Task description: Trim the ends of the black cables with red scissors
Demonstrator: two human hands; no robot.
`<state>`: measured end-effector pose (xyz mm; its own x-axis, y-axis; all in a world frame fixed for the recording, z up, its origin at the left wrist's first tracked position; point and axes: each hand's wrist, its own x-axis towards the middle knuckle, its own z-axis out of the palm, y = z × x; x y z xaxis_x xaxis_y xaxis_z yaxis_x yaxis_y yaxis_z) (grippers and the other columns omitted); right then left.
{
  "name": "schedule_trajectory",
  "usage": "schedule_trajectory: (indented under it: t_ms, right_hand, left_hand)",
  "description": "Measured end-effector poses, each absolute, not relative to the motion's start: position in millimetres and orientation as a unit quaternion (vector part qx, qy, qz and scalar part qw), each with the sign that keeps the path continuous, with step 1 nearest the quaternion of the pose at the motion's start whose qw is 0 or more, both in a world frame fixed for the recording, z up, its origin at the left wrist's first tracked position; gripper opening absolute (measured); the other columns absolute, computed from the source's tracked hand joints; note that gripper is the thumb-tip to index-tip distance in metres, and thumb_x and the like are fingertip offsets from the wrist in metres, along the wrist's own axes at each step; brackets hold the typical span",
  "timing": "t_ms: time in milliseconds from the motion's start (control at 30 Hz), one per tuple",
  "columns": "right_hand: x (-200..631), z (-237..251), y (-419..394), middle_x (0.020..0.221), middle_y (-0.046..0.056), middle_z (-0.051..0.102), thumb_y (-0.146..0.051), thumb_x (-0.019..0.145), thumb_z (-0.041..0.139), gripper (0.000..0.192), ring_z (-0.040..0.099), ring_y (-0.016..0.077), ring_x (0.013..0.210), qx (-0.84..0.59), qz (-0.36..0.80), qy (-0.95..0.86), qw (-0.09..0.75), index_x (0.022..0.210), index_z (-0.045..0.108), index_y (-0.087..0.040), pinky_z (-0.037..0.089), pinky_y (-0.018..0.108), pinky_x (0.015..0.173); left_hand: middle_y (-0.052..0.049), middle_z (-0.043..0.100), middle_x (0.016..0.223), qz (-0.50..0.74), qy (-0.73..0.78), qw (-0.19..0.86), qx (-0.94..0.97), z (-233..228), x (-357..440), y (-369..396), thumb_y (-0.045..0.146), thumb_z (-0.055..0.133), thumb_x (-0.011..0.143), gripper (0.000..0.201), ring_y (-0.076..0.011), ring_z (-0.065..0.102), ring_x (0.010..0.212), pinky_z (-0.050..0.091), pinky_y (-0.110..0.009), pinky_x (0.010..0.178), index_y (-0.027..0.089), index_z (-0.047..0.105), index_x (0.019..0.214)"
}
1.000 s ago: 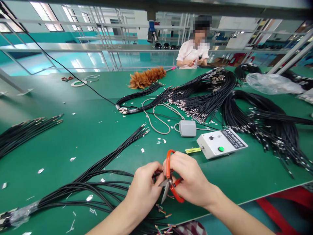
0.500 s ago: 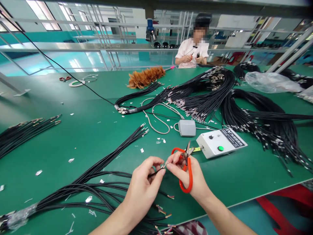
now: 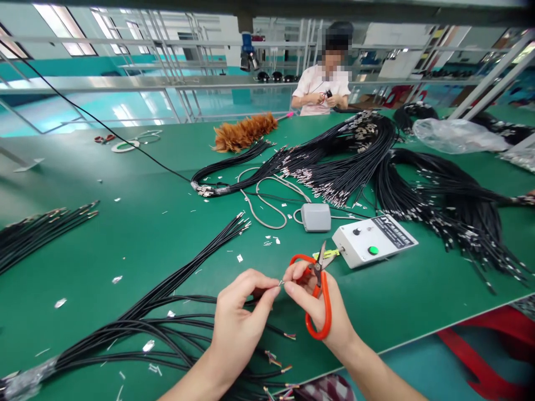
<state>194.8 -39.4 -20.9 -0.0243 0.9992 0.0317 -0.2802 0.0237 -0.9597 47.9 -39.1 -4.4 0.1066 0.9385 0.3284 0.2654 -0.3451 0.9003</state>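
My left hand (image 3: 244, 317) pinches a black cable close to its stripped end (image 3: 281, 283), where pale wire tips poke out between the fingers. Thumb and index finger of my right hand (image 3: 320, 301) close on those same tips. Red-handled scissors (image 3: 326, 312) hang in my right hand as well, one loop around the fingers and the blades pointing up and away, parted. Below and left of my hands fans a bundle of black cables (image 3: 121, 331), wrapped in clear plastic at its near end. Several of its ends show coloured wires (image 3: 288, 336).
Beyond my right hand stand a white control box (image 3: 374, 239) with a green button and a grey box (image 3: 316, 217). Large heaps of black cables (image 3: 346, 161) lie behind. A brown feather duster (image 3: 244, 132) rests farther back. Across the table sits a person (image 3: 321, 86). White scraps (image 3: 148, 346) litter the surface.
My left hand's fingers have drawn closer together around the cable end, hiding more of it. The scissors have tilted slightly. The whole view has shifted a little.
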Motion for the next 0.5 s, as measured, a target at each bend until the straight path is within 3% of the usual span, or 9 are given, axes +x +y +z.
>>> schedule_trajectory:
  t_ms: [500]
  right_hand:
    - [184.7,-17.7,-38.7,0.074,-0.003,0.06,-0.025,0.07,0.078,0.026,0.053,0.013,0.07,-0.412,0.619,-0.332,0.581,0.075,0.052,-0.021,0.043,0.025,0.07]
  left_hand:
    - [0.0,0.053,0.085,0.493,0.428,0.466,0.597,-11.4,48.8,-41.2,0.017,0.054,0.089,0.008,-0.0062,0.05,0.053,0.044,-0.019,0.046,0.019,0.06,0.084]
